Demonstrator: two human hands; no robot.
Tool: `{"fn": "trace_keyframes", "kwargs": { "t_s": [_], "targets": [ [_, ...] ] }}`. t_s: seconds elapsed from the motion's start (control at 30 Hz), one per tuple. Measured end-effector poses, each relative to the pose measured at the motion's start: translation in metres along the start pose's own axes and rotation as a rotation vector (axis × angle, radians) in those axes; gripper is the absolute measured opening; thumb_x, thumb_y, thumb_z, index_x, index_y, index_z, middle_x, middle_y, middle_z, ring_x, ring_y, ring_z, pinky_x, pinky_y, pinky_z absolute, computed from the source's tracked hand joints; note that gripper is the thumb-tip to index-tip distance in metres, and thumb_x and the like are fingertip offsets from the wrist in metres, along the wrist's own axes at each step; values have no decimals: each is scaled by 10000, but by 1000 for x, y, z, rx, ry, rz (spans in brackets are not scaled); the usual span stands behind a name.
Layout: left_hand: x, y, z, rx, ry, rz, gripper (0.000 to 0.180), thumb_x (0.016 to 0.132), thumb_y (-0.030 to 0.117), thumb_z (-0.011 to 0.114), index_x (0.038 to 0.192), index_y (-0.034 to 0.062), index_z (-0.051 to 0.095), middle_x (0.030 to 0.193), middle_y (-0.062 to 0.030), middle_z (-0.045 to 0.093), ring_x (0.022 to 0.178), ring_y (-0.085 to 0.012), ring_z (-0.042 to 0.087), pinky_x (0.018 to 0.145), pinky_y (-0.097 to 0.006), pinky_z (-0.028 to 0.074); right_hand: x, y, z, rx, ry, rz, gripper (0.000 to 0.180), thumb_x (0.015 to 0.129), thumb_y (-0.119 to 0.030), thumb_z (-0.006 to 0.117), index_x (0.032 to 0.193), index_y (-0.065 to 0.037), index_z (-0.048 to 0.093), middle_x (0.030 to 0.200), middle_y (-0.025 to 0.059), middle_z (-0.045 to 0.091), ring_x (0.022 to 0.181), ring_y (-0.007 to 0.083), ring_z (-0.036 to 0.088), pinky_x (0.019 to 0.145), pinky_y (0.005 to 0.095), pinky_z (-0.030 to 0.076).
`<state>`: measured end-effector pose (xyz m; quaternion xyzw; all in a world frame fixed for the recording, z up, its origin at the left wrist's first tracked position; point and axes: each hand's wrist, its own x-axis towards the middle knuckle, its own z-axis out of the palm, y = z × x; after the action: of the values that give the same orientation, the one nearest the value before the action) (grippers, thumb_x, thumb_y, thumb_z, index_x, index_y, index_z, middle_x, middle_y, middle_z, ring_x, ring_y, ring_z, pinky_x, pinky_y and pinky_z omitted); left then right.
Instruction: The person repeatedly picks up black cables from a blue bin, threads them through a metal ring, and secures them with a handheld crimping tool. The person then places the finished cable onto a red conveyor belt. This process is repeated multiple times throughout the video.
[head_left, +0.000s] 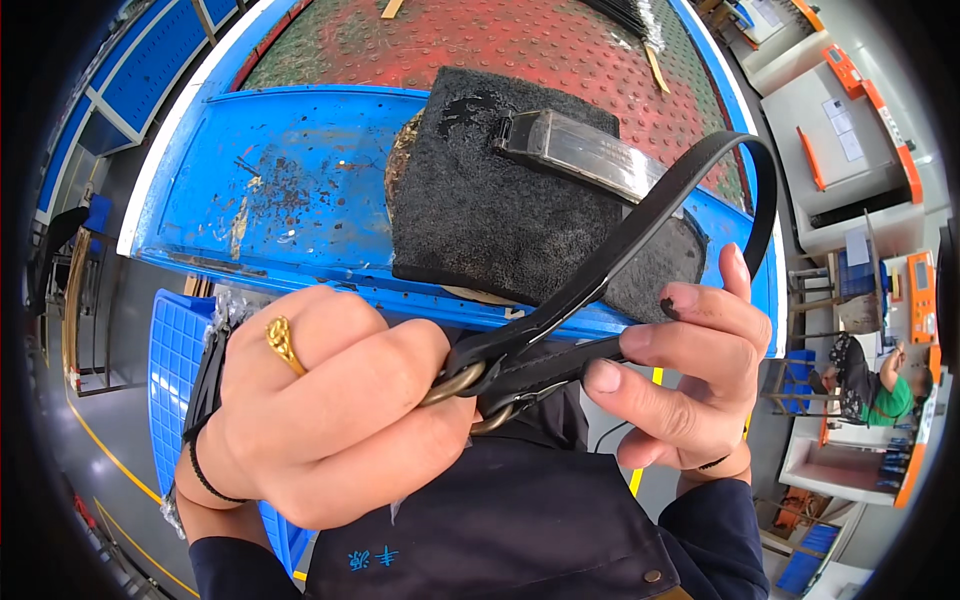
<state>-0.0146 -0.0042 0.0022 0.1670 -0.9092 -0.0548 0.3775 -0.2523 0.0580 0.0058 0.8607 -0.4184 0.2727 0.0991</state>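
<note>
My left hand [330, 400] is closed around the end of a black strap [640, 215] that looks like leather. Two brass-coloured metal rings [455, 385] show at its fingers, with the strap looped through them. From there the strap arches up and right in a wide loop, then passes down behind my right hand [695, 365]. That hand pinches the strap's lower run between thumb and fingers. A dark smudge marks one of its fingertips. Below the loop a dark grey cloth [500, 200] lies on the bench, bearing a long narrow clear-topped box [590, 155].
The blue bench [310, 190] is stained with dark spots. Beyond it lies a red and green studded mat [480, 40] with black strips [615, 12] on it. A blue crate [180, 370] stands at lower left. Another person [880, 390] is at the far right.
</note>
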Motion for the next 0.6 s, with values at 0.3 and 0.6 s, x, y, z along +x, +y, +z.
{"fn": "trace_keyframes", "kwargs": {
  "t_s": [0.3, 0.6],
  "targets": [
    [-2, -1, 0, 43, -19, 6, 258, 461, 100, 690, 706, 57, 620, 721, -60, 514, 554, -202, 476, 479, -304, 356, -5, 11, -2, 99, 157, 154, 496, 844, -540, 353, 949, -163, 658, 870, 21, 552, 890, 229, 499, 979, 456, 301],
    [-10, -8, 5, -69, 42, -220, 222, 587, 172, 687, 729, 28, 596, 714, -106, 529, 586, -223, 479, 505, -303, 355, -74, 32, 23, -158, 93, 518, 303, 868, -264, 427, 1028, -73, 600, 1036, 140, 530, 1012, 318, 467, 946, 485, 296]
  ]
}}
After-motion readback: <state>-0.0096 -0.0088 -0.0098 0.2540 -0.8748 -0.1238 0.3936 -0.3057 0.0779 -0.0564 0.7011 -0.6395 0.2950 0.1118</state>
